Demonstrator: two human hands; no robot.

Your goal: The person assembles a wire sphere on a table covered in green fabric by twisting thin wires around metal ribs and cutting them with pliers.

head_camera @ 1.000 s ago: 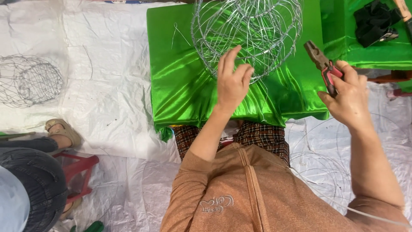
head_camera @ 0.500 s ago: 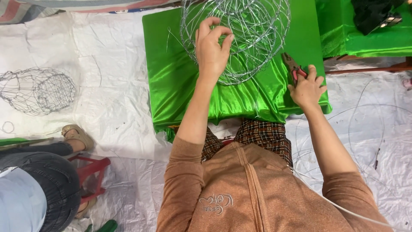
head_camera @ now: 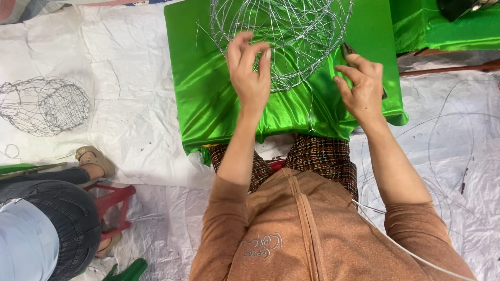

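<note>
- Two hands work over white plastic floor sheeting.
- Left hand: grip open, fingertips at the wire-mesh ball on the green satin-covered table.
- Right hand: grip closed on pliers.
- Farther left, another wire cage.

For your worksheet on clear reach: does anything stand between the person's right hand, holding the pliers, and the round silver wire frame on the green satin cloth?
Nothing visible does. The right hand with the dark pliers sits at the edge of the round silver wire frame, only shiny green satin cloth beneath. The left hand already touches the frame's near side.
</note>
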